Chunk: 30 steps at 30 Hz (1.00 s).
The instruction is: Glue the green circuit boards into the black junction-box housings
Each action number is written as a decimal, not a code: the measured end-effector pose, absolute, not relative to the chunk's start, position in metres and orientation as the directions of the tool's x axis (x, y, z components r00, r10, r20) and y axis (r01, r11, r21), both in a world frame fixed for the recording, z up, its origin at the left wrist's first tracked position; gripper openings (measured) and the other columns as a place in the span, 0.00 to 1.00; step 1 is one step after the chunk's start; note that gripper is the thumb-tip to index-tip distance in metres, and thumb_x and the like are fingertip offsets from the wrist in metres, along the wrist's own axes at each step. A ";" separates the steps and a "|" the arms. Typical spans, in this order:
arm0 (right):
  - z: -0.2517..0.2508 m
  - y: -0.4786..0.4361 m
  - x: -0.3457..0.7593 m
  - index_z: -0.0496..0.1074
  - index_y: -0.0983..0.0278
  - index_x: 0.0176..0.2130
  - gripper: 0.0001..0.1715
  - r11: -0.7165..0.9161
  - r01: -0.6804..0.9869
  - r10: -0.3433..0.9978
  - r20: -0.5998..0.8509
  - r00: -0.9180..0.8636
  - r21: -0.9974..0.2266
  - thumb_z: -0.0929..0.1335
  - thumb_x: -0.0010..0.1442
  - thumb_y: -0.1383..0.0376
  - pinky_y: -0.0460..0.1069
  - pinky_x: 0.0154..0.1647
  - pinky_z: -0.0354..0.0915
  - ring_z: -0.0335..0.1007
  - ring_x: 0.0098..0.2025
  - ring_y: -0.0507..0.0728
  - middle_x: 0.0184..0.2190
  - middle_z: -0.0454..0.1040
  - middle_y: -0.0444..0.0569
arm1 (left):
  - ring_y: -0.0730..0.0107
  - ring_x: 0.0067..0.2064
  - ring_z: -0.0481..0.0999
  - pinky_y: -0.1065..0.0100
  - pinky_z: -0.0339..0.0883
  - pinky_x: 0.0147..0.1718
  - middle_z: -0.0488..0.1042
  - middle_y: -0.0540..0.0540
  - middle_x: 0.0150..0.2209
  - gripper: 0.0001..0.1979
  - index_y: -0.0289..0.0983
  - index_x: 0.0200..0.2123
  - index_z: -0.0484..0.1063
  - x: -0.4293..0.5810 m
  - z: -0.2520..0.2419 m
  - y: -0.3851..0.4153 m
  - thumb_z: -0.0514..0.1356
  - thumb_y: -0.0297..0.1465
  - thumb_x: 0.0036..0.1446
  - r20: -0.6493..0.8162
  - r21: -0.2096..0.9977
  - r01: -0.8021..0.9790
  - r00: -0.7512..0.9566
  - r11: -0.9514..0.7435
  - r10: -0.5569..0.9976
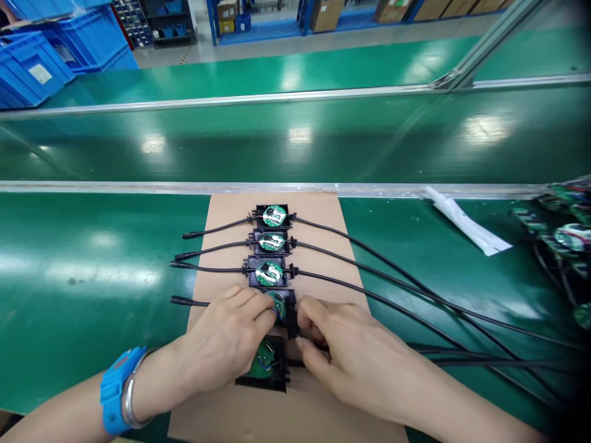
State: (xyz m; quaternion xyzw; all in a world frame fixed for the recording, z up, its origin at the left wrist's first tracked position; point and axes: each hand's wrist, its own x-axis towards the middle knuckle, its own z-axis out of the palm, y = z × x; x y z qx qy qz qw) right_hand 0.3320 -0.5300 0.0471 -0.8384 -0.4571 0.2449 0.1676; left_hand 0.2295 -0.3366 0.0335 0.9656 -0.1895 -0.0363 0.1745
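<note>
On a brown cardboard sheet (221,227) lie several small black housings in a column, each with a round green circuit board and black cables out of both sides; the top one (273,216) is farthest from me. My left hand (226,341) pinches the fourth housing (282,306) at its left edge. My right hand (341,354) grips the same housing from the right, where its cable leaves. A fifth housing (265,364) lies nearest me, partly under my left hand. A blue wristband (115,391) is on my left wrist.
The cardboard rests on a green bench (92,264) beside a green conveyor belt (295,138). Long black cables (415,295) run off to the right. A white plastic bag (466,224) and a heap of more boards with wires (563,237) lie at right. Blue crates (41,52) stand far left.
</note>
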 end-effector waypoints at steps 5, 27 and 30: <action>0.047 -0.524 0.335 0.58 0.62 0.23 0.14 -0.485 0.690 0.875 -0.301 0.380 -0.537 0.62 0.60 0.70 0.46 0.23 0.51 0.58 0.22 0.51 0.19 0.63 0.41 | 0.60 0.52 0.69 0.58 0.63 0.53 0.70 0.42 0.52 0.10 0.34 0.41 0.69 0.226 0.022 -0.333 0.50 0.20 0.60 0.043 0.324 -0.399 0.912 -0.858 -0.408; 0.010 -0.540 0.340 0.68 0.65 0.32 0.13 -0.204 0.870 0.946 0.139 0.293 -0.449 0.59 0.63 0.75 0.48 0.27 0.57 0.59 0.28 0.54 0.25 0.65 0.47 | 0.59 0.48 0.68 0.59 0.62 0.49 0.70 0.41 0.49 0.24 0.32 0.61 0.56 0.227 0.022 -0.339 0.48 0.24 0.61 -0.016 0.334 -0.400 0.903 -0.853 -0.430; 0.006 -0.537 0.339 0.65 0.63 0.28 0.15 -0.212 0.903 0.961 0.089 0.262 -0.373 0.58 0.62 0.75 0.49 0.25 0.53 0.58 0.28 0.55 0.26 0.66 0.47 | 0.59 0.45 0.68 0.58 0.63 0.47 0.70 0.41 0.46 0.26 0.30 0.60 0.58 0.229 0.023 -0.342 0.52 0.27 0.57 -0.057 0.328 -0.397 0.897 -0.857 -0.437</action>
